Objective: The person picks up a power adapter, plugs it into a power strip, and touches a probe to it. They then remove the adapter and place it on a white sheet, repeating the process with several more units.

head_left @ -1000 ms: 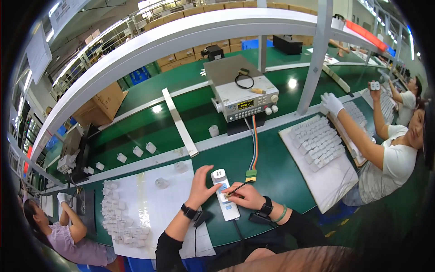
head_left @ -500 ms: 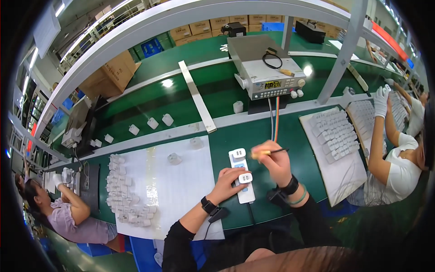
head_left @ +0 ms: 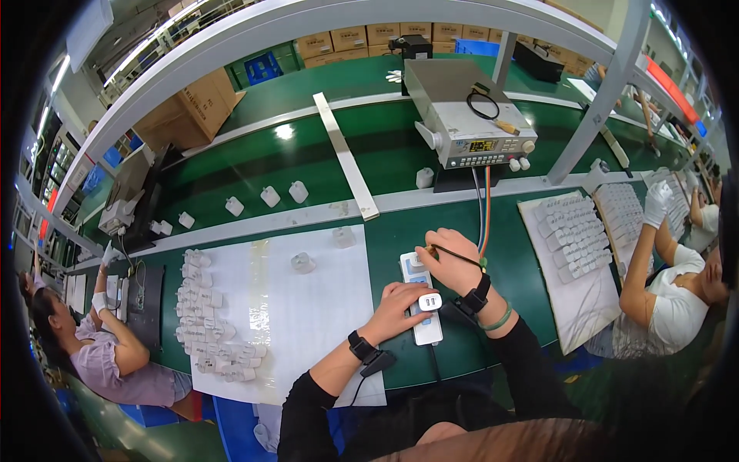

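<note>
Far left, a co-worker [head_left: 115, 339] in gloves sits at a dark mat [head_left: 146, 308]. Lower left, a crowd of white chargers [head_left: 202, 327] stands in rough rows along the edge of a paper sheet [head_left: 319, 331], probably to save the finish and leave the middle free; two loose chargers [head_left: 303, 263] sit near its upper right corner. Beyond the rail, more chargers [head_left: 269, 196] spaced out along the green lane [head_left: 231, 169], perhaps so each lifts off singly. Centre: power strip [head_left: 428, 335] on the green desk [head_left: 385, 246], upright in frame, close to the body, likely for short reach by both hands. Left hand [head_left: 394, 309]: grip closed about the lower charger [head_left: 430, 302], which sits in the strip, ports up; reads as steadying. Upper charger [head_left: 414, 262] at the strip's top end, half covered by the right hand [head_left: 454, 262]. Right grip closed on a dark lead [head_left: 459, 255]; its tip is mostly hidden, contact with the upper charger cannot be told. Meter [head_left: 481, 146] above, face toward the worker, presumably for reading at a glance; its coloured wires [head_left: 486, 212] drop behind the right hand. Right: board [head_left: 581, 308] of close-packed chargers [head_left: 573, 239], then another gloved co-worker [head_left: 666, 308].
</note>
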`<state>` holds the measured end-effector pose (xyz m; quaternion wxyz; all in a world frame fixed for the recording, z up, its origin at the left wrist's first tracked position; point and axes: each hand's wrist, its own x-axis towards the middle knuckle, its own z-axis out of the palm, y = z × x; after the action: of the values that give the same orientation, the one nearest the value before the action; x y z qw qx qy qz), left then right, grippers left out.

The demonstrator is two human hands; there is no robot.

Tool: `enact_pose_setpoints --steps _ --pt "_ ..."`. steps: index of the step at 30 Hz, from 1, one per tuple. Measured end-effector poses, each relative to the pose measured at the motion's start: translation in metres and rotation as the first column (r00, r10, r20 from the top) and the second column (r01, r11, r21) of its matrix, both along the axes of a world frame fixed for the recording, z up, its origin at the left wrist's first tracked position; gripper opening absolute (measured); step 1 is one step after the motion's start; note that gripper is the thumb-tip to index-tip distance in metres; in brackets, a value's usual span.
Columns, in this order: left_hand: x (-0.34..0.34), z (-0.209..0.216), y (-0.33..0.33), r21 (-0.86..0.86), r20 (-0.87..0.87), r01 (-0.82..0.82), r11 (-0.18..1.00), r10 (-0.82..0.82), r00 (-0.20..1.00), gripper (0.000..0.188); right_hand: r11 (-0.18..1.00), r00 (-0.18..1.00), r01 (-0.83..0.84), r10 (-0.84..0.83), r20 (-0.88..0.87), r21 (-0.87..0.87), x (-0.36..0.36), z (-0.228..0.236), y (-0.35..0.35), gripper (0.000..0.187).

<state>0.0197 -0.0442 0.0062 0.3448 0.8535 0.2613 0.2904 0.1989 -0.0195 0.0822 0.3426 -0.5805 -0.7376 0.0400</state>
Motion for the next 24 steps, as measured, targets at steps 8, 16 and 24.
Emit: enact_pose_setpoints --steps 8,16,24 --pt "-0.019 0.031 0.023 -0.599 0.560 0.072 0.797 0.354 0.749 0.045 0.993 0.996 -0.064 0.071 0.060 -0.103 -0.005 0.001 0.007 0.024" --pt "-0.001 0.090 0.229 0.230 -0.143 -0.413 0.881 0.450 0.881 0.048 0.966 0.888 -0.204 0.114 -0.445 -0.160 0.009 -0.037 -0.005 0.024" --pt "0.036 0.041 0.275 0.167 -0.599 -0.291 0.942 0.331 0.729 0.043 0.964 0.751 -0.253 0.142 -0.644 -0.083 0.010 -0.056 -0.020 0.018"
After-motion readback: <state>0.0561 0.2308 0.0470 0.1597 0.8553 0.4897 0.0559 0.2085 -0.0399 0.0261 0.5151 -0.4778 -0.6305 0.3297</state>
